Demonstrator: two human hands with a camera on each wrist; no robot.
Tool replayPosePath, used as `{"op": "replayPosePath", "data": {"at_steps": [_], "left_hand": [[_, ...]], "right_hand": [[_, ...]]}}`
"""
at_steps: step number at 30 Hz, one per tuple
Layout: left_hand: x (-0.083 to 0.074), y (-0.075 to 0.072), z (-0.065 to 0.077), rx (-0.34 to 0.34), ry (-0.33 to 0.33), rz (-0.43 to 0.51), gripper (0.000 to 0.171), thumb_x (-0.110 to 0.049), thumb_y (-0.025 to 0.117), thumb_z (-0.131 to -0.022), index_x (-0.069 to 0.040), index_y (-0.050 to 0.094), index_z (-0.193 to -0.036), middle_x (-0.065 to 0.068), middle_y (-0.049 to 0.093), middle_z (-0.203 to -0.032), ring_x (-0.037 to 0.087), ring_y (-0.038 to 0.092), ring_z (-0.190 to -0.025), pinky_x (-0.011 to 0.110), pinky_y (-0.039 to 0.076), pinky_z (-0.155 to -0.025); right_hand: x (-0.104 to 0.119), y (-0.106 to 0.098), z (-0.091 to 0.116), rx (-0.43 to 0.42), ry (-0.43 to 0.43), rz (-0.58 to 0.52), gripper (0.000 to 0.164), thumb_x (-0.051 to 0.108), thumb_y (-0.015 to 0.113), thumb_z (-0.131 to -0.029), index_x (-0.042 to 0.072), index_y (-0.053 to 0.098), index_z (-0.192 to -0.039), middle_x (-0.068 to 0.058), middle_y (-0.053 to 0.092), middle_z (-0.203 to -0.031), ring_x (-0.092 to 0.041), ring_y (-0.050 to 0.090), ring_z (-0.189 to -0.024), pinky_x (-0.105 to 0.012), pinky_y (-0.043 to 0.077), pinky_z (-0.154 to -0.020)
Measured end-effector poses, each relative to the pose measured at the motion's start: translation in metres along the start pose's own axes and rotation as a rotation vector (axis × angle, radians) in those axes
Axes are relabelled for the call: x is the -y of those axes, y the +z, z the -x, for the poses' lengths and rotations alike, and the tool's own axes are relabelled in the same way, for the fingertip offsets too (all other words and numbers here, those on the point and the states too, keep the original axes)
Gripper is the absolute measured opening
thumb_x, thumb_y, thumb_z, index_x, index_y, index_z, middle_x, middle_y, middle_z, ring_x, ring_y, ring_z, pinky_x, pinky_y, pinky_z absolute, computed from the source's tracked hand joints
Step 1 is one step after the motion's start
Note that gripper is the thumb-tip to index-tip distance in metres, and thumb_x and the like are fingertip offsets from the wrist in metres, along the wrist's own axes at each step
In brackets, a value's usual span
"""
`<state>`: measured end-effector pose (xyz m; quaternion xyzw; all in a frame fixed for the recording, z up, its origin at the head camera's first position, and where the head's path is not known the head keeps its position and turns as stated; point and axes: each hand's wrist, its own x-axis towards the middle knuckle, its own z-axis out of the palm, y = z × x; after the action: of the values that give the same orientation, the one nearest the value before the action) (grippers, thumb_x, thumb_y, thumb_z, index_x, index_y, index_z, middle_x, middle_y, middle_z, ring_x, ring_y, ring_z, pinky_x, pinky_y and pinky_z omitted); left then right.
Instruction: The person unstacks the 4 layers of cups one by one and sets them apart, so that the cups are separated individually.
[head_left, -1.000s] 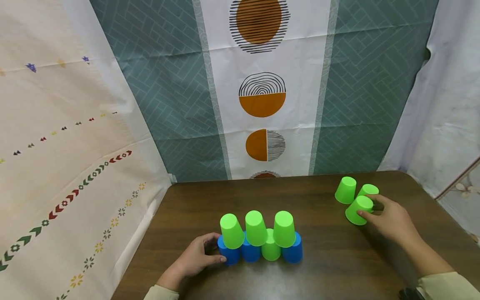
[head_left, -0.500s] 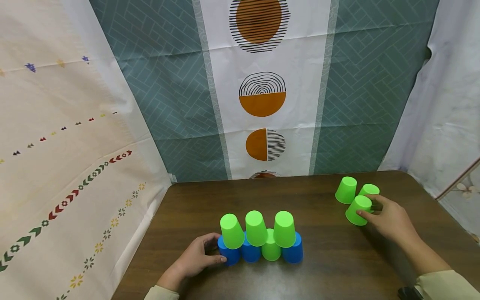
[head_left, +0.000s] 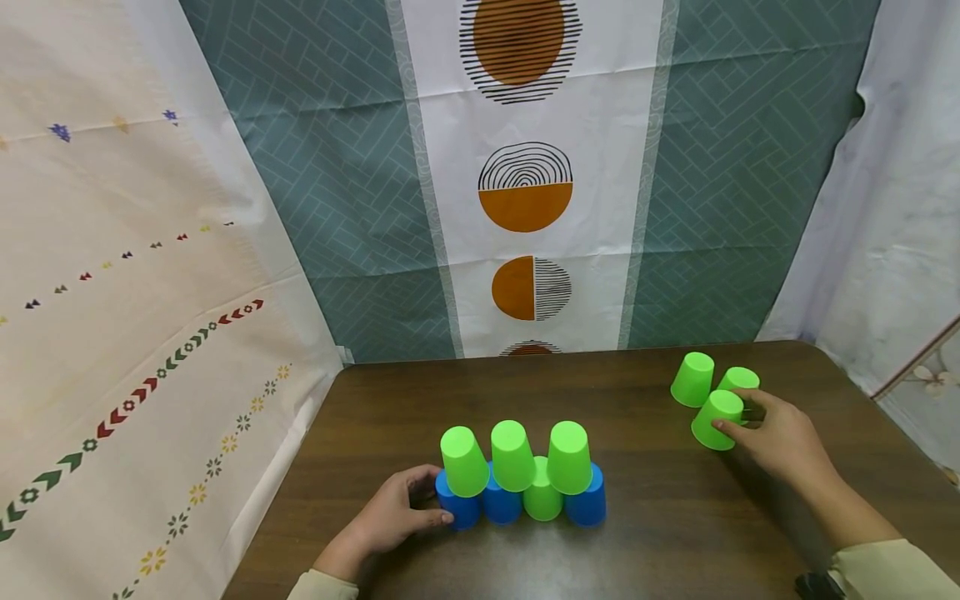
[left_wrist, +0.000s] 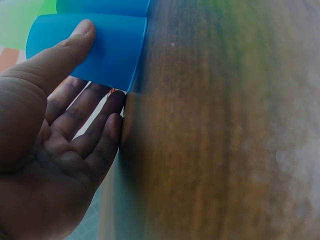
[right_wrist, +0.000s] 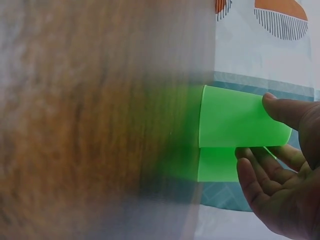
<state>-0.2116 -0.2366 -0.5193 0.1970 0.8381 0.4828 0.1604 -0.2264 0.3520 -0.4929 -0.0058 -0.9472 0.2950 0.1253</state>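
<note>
Two half-open grips in head view: by left fingers (head_left: 422, 476), round leftmost blue cup (head_left: 457, 505); by right fingers (head_left: 759, 398), round near green cup (head_left: 716, 421) at far right. Left wrist: press lightly, without tipping. Right wrist: pinch evenly, avoid nudging rear green cup (right_wrist: 217, 165).

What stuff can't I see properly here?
Head view: lower part of the back right green cup, hidden by the front green cup and right hand.
Head view: tops of the blue cups, mostly hidden by the upper green cups.
Head view: black thing by the right sleeve, cut off by the bottom edge.
Left wrist view: some fingertips of the left hand, behind the left blue cup.
</note>
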Motion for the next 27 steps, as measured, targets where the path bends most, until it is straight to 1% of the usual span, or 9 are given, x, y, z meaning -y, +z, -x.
{"op": "replayPosePath", "data": {"at_steps": [6, 10, 19, 22, 25, 27], "left_hand": [[-0.0004, 0.0016, -0.0005, -0.004, 0.009, 0.003, 0.048, -0.031, 0.086, -0.090, -0.019, 0.066, -0.131, -0.003, 0.070, -0.128, 0.025, 0.064, -0.125, 0.053, 0.050, -0.108], [-0.0006, 0.0031, -0.0001, -0.006, 0.017, 0.010, 0.047, -0.029, 0.086, -0.090, -0.018, 0.066, -0.131, -0.004, 0.070, -0.128, 0.024, 0.064, -0.125, 0.049, 0.051, -0.108], [-0.0012, 0.0033, 0.0005, -0.007, 0.014, 0.011, 0.047, -0.029, 0.086, -0.090, -0.018, 0.066, -0.131, -0.003, 0.070, -0.128, 0.024, 0.064, -0.125, 0.051, 0.051, -0.107], [-0.0019, 0.0033, 0.0005, -0.010, 0.019, 0.005, 0.047, -0.028, 0.086, -0.090, -0.017, 0.066, -0.131, -0.003, 0.070, -0.128, 0.025, 0.065, -0.124, 0.050, 0.051, -0.107], [-0.0020, 0.0032, 0.0007, -0.009, 0.018, 0.007, 0.047, -0.028, 0.086, -0.090, -0.017, 0.066, -0.131, -0.002, 0.070, -0.128, 0.025, 0.064, -0.125, 0.052, 0.050, -0.107], [-0.0021, 0.0030, 0.0007, -0.008, 0.017, 0.012, 0.047, -0.028, 0.086, -0.090, -0.017, 0.066, -0.131, -0.002, 0.070, -0.128, 0.026, 0.064, -0.125, 0.053, 0.050, -0.108]], "right_hand": [[0.0001, 0.0017, 0.0012, -0.010, -0.005, -0.014, 0.078, 0.045, 0.084, -0.089, -0.009, 0.057, -0.138, -0.032, 0.071, -0.112, -0.046, 0.071, -0.096, -0.049, 0.056, -0.069], [0.0004, 0.0021, 0.0019, -0.011, -0.001, -0.017, 0.079, 0.046, 0.084, -0.089, -0.009, 0.057, -0.138, -0.033, 0.070, -0.114, -0.047, 0.070, -0.098, -0.052, 0.055, -0.071], [0.0031, 0.0000, 0.0021, -0.006, 0.004, -0.013, 0.079, 0.047, 0.085, -0.088, -0.008, 0.057, -0.138, -0.031, 0.071, -0.113, -0.047, 0.070, -0.098, -0.051, 0.055, -0.070], [0.0024, 0.0000, 0.0027, -0.004, 0.008, -0.024, 0.080, 0.046, 0.086, -0.087, -0.007, 0.057, -0.138, -0.030, 0.072, -0.112, -0.046, 0.071, -0.098, -0.049, 0.056, -0.069], [0.0034, -0.0014, 0.0043, -0.016, 0.013, -0.045, 0.080, 0.045, 0.088, -0.085, -0.006, 0.056, -0.138, -0.028, 0.073, -0.111, -0.046, 0.071, -0.100, -0.043, 0.055, -0.068], [0.0067, -0.0046, 0.0053, -0.038, 0.004, -0.058, 0.079, 0.044, 0.088, -0.085, -0.005, 0.057, -0.138, -0.027, 0.073, -0.113, -0.046, 0.071, -0.102, -0.039, 0.054, -0.067]]}}
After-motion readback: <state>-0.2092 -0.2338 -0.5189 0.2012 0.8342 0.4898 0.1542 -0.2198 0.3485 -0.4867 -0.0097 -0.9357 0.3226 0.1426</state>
